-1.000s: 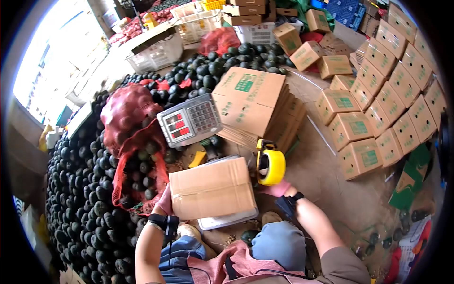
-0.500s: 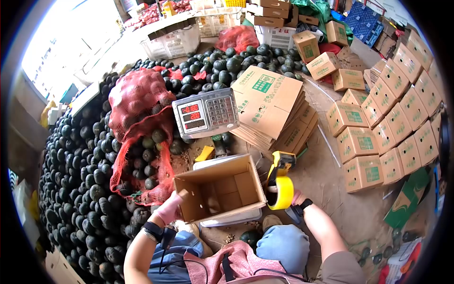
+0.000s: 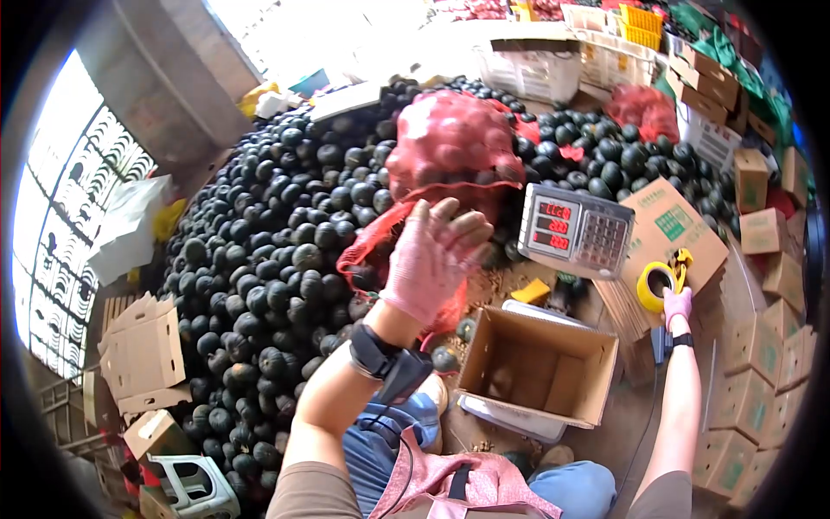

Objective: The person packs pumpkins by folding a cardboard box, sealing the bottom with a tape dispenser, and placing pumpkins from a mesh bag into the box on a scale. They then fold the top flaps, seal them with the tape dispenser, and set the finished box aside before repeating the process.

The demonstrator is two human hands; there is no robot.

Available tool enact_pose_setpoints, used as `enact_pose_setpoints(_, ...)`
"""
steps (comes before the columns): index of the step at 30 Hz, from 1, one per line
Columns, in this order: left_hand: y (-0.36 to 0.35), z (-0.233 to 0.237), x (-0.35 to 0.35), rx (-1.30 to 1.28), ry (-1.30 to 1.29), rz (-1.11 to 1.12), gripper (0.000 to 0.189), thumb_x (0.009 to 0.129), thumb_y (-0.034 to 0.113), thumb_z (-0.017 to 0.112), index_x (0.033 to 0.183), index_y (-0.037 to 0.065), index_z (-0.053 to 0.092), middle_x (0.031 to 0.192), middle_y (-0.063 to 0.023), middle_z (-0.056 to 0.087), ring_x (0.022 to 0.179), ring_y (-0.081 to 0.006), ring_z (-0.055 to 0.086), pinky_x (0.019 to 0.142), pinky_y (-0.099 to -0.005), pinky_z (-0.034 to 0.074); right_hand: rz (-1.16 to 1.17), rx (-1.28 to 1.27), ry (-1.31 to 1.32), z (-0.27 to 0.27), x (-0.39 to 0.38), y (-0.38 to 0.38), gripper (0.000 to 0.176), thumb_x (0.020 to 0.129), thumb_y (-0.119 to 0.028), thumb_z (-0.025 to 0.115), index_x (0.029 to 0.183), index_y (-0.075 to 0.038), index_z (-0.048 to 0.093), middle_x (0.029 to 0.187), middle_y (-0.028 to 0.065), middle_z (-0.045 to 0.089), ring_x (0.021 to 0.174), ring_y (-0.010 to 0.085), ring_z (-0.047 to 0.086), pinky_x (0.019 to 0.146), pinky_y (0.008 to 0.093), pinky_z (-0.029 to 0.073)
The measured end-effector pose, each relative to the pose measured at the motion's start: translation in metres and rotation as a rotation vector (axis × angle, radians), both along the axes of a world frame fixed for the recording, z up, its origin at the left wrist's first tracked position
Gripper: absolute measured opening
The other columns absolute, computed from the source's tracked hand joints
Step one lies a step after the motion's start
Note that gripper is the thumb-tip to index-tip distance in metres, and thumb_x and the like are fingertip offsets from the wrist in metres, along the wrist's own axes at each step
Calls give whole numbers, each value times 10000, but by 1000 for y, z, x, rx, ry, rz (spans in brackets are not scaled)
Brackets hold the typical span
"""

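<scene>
My left hand (image 3: 435,264), in a pink glove with light fingertips, is raised with its fingers open and nothing in it. Behind it lies a red mesh bag (image 3: 451,147) of round produce, its loose netting partly hidden by the hand. My right hand (image 3: 678,305), also gloved, grips a tape dispenser (image 3: 645,291) with a yellow roll, beside the stack of flattened cartons (image 3: 670,227). Between my arms an open-topped cardboard box (image 3: 491,348) sits on the white scale platform (image 3: 510,420). The scale's display (image 3: 575,232) with red digits stands just beyond it.
A large heap of dark green squashes (image 3: 259,303) spreads across the left and back. Closed cartons (image 3: 735,398) are stacked at the right. A white plastic stool (image 3: 194,489) stands at lower left, and a yellow object (image 3: 530,291) lies behind the box.
The view has swung left. My left hand has let go of the box's edge and risen towards the mesh bag. My right hand has carried the tape dispenser away from the box, out right.
</scene>
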State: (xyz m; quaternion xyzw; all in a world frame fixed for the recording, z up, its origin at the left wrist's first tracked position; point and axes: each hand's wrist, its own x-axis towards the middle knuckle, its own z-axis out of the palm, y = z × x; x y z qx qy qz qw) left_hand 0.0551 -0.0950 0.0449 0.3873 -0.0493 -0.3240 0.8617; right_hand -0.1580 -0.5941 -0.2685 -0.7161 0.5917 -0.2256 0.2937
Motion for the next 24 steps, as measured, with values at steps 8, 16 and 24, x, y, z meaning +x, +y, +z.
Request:
enact_pose_setpoints(8, -10, 25, -112, -218, 163, -323, 604, 1047, 487, 480, 1478, 72, 398, 1379, -176, 534, 1238, -349, 573, 1071, -504, 483, 846, -1197, -120, 273, -62, 310, 645, 902, -198, 654, 1445, 62, 423, 1407, 315, 501, 1365, 487, 438, 1130, 616, 343)
enact_pose_setpoints(16, 34, 47, -231, -389, 206, -526, 489, 1053, 444, 503, 1361, 64, 522, 1184, -126, 669, 1077, -268, 670, 970, -412, 554, 1125, -1614, -15, 315, -149, 484, 426, 934, -308, 600, 1360, -314, 608, 1422, -69, 554, 1394, 153, 469, 1166, 715, 173)
enact_pose_setpoints(24, 95, 59, -285, -483, 94, -626, 513, 1057, 466, 482, 1368, 59, 514, 1191, -118, 664, 1048, -249, 665, 925, -387, 545, 1067, -1848, -10, 323, -196, 554, 386, 933, -279, 601, 1318, -283, 635, 1392, -49, 523, 1389, 163, 426, 1189, 691, 194)
